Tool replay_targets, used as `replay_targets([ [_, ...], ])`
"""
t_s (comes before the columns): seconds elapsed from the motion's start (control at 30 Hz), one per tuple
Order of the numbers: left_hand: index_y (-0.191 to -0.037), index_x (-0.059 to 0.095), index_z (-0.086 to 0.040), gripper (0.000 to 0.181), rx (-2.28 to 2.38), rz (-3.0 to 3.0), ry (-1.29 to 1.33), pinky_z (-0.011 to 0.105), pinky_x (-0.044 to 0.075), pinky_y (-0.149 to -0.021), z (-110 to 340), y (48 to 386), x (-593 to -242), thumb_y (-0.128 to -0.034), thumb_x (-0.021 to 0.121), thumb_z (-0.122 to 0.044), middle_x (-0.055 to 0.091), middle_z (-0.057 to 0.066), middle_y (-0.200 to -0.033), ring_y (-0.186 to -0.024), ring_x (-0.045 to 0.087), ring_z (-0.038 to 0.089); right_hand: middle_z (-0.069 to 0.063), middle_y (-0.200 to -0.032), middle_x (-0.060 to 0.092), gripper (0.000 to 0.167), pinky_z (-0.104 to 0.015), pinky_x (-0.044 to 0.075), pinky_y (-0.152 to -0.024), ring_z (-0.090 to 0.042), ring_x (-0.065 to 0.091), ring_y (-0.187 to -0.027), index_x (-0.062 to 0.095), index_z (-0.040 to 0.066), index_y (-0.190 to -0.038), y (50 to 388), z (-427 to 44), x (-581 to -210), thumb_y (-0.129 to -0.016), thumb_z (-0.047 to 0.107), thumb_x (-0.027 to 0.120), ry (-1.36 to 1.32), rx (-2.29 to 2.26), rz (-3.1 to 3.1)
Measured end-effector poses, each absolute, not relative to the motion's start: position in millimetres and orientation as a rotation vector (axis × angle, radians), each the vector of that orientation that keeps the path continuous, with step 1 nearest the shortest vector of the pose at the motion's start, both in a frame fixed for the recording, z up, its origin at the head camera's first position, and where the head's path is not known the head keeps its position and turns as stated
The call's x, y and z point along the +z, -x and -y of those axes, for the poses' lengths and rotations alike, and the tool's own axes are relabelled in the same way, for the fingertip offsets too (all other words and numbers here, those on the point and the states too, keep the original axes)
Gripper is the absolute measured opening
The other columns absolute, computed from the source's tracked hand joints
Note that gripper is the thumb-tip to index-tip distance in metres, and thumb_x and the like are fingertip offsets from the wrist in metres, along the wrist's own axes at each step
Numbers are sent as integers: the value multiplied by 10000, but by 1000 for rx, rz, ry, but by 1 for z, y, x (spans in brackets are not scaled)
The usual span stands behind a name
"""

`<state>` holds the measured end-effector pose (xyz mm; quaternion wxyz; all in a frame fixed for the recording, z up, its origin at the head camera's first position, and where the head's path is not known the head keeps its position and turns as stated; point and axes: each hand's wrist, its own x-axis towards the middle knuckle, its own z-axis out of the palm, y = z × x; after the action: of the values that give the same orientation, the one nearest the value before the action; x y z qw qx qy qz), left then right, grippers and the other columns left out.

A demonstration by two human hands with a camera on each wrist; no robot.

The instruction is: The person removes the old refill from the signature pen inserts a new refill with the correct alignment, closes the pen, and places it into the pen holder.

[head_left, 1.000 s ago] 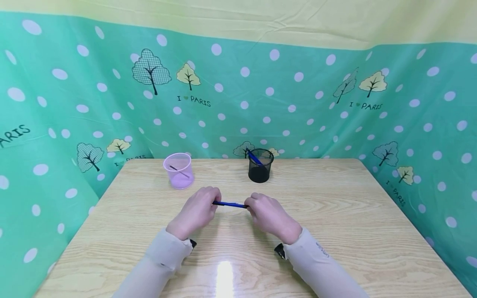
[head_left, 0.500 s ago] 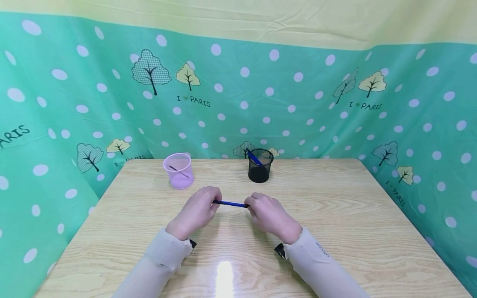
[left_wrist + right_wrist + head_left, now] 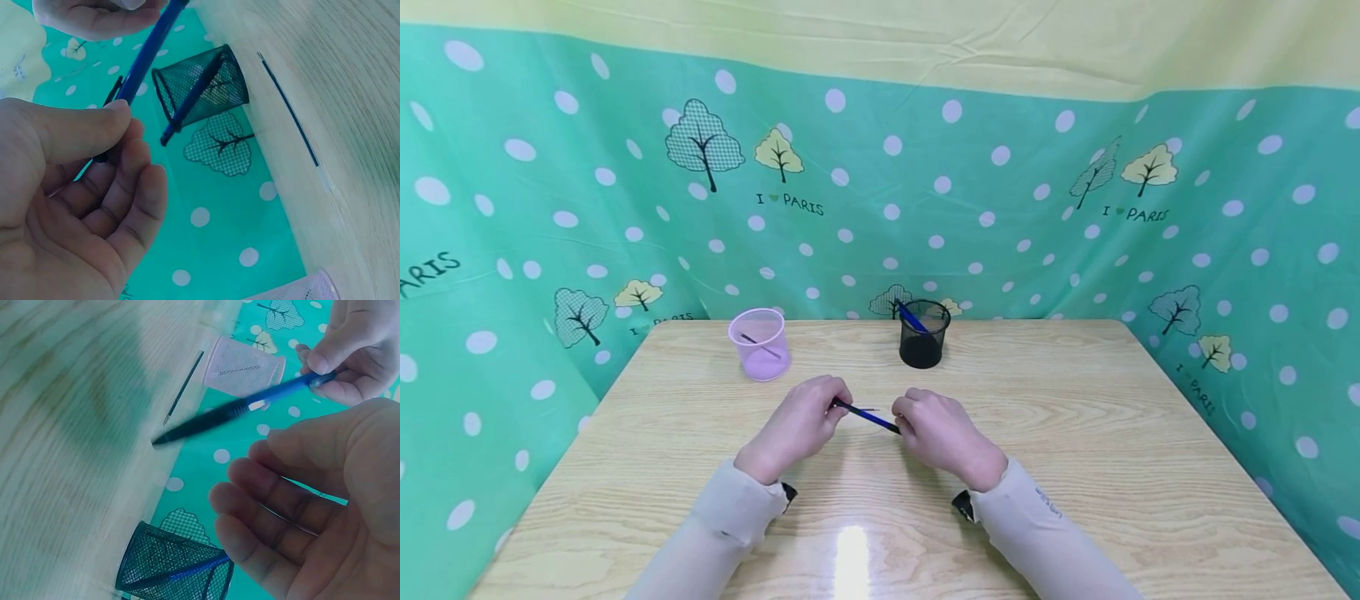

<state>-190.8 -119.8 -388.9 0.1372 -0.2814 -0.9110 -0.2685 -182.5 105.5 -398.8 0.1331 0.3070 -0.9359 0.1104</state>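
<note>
My left hand (image 3: 801, 421) pinches a blue pen (image 3: 874, 417) by its clip end between thumb and fingers. The pen slants down to the right, its black grip end blurred in the right wrist view. Beside that end, my right hand (image 3: 942, 433) has loosely curled fingers, and a gap separates them from the pen (image 3: 275, 394) in the right wrist view. A thin dark pen refill (image 3: 290, 112) lies on the table beyond the pen.
A black mesh pen holder (image 3: 921, 352) at the back holds a blue pen (image 3: 912, 316). Left of it, a light purple mesh pen holder (image 3: 765, 362) contains a thin dark stick (image 3: 760, 345), probably a refill. The green curtain (image 3: 850, 208) borders the wooden table (image 3: 1037, 400).
The pen's right end has swung nearer to me and come free of my right fingers. The refill behind it now shows separately. Both arms have stayed almost still.
</note>
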Motion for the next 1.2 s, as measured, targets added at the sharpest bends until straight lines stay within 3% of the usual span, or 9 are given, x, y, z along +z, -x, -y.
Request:
replay_targets([
  [0.53,-866,660,-110,177,-816,2573,845,294,504,-703,110,185,-385,-773,748,13,628,-34,-834,-755,579,98,55,-838,601,109,-229,488,-599,-53,551,-744,698,106,-941,183,-104,-400,-848,161,703,-971,467,2525],
  [1.2,-872,652,-104,191,-818,2495,900,239,486,-653,101,181,-389,-767,751,22,615,-46,-825,-724,551,69,75,-820,591,108,-225,484,-593,-55,536,-719,702,152,-926,182,-100,-399,-827,142,744,-1019,438,2478],
])
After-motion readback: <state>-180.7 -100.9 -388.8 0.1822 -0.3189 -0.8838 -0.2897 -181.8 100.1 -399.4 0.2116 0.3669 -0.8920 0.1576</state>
